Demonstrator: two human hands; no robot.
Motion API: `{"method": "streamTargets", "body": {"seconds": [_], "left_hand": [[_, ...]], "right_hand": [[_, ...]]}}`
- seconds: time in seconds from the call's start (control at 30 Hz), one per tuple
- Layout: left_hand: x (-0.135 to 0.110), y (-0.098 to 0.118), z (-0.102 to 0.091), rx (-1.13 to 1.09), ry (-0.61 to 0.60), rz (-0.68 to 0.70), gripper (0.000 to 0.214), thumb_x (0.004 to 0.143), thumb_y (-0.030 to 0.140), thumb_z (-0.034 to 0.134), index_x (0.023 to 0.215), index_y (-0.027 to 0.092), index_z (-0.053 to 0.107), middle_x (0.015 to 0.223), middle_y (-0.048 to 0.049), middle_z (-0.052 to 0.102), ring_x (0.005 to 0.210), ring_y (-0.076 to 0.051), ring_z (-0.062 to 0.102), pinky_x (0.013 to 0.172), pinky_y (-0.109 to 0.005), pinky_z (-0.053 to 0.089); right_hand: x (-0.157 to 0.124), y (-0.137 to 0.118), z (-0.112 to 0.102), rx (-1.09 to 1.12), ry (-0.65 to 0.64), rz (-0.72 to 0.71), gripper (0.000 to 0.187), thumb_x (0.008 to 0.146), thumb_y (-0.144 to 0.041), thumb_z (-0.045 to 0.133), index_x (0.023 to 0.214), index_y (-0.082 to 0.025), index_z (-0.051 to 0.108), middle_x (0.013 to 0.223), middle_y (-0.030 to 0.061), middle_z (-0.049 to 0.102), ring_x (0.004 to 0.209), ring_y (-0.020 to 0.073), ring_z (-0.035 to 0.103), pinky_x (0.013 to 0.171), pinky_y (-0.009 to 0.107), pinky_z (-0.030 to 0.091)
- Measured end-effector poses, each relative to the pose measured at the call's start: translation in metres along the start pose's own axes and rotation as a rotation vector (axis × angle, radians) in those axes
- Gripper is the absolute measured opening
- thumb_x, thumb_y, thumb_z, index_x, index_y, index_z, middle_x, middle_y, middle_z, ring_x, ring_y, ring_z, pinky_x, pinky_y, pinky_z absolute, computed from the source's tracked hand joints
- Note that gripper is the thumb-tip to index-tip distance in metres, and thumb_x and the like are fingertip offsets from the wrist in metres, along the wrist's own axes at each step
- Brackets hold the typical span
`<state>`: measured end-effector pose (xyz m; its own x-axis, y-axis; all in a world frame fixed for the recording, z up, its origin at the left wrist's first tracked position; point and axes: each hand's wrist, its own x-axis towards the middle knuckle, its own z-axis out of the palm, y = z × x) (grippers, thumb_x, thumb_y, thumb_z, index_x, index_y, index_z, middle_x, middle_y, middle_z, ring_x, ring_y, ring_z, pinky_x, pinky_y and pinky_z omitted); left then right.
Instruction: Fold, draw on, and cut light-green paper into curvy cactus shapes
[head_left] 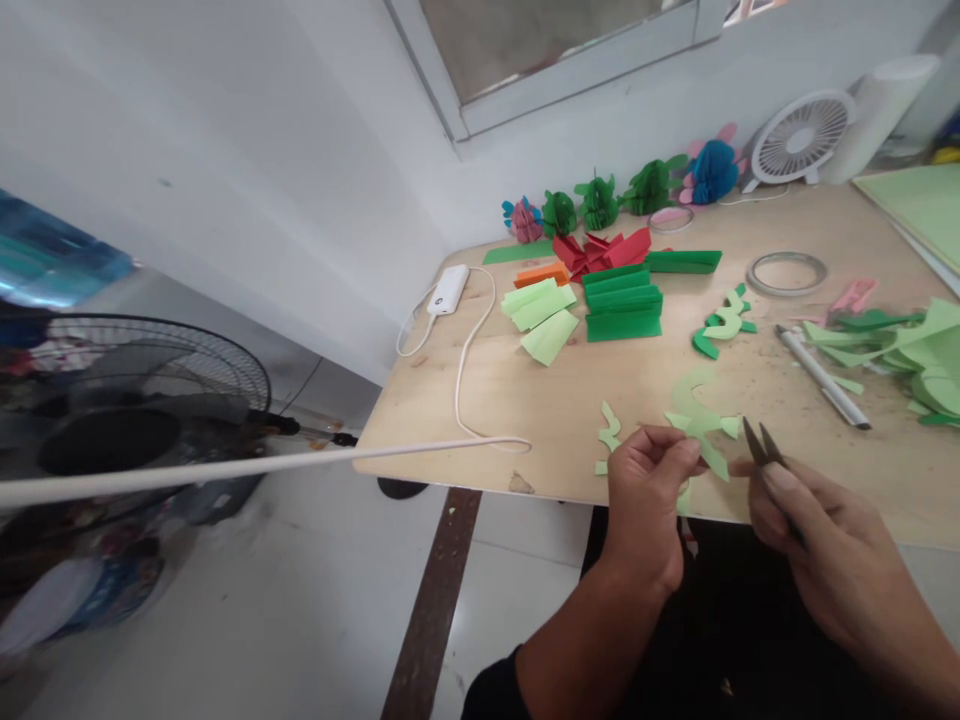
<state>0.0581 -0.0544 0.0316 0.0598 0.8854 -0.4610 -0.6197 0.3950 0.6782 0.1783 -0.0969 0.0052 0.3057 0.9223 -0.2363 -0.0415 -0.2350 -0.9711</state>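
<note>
My left hand [646,500] is closed in a pinch on a light green paper cut-out [699,415] with curved, leaf-like lobes, held just above the wooden table's [525,400] near edge. My right hand [810,530] grips small black scissors [763,446], their blades slightly apart and pointing at the cut-out's right side. Small green offcuts [609,430] lie on the table left of my left hand.
Folded light green [546,315], dark green [622,300], orange and red papers lie mid-table, with paper honeycomb balls [600,203] along the wall. A white power bank [448,290] with cable, tape rings [786,273], a pen [821,378], green scraps [907,350] and a small fan [801,138] lie around. A floor fan [127,420] stands left.
</note>
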Motion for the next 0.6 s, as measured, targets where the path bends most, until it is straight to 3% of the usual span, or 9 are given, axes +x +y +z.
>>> {"method": "streamTargets", "body": {"seconds": [0.17, 0.43, 0.6], "left_hand": [[0.001, -0.001, -0.001, 0.006, -0.012, -0.023, 0.029, 0.058, 0.028, 0.086, 0.069, 0.016, 0.062, 0.067, 0.0017, 0.062, 0.065, -0.01, 0.059, 0.075, -0.027, 0.048], [-0.003, 0.002, -0.001, 0.148, -0.07, -0.022, 0.03, 0.059, 0.032, 0.088, 0.066, 0.015, 0.064, 0.061, 0.0029, 0.059, 0.061, -0.009, 0.055, 0.068, -0.025, 0.045], [-0.005, 0.002, -0.001, 0.18, -0.102, -0.035, 0.032, 0.06, 0.035, 0.089, 0.068, 0.015, 0.065, 0.06, 0.003, 0.059, 0.059, -0.009, 0.054, 0.065, -0.024, 0.045]], "right_hand": [[0.008, -0.006, 0.001, -0.002, 0.064, 0.043, 0.042, 0.067, -0.065, 0.075, 0.074, -0.024, 0.064, 0.056, -0.0049, 0.039, 0.051, 0.0119, 0.032, 0.042, 0.028, 0.028], [0.02, -0.014, 0.0, 0.014, 0.063, 0.046, 0.047, 0.068, -0.062, 0.077, 0.061, -0.024, 0.05, 0.056, -0.0056, 0.036, 0.052, 0.0101, 0.029, 0.043, 0.027, 0.023], [0.019, -0.011, 0.001, -0.029, 0.099, 0.067, 0.044, 0.067, -0.06, 0.079, 0.064, -0.025, 0.054, 0.055, -0.0058, 0.04, 0.051, 0.0103, 0.032, 0.044, 0.027, 0.025]]}}
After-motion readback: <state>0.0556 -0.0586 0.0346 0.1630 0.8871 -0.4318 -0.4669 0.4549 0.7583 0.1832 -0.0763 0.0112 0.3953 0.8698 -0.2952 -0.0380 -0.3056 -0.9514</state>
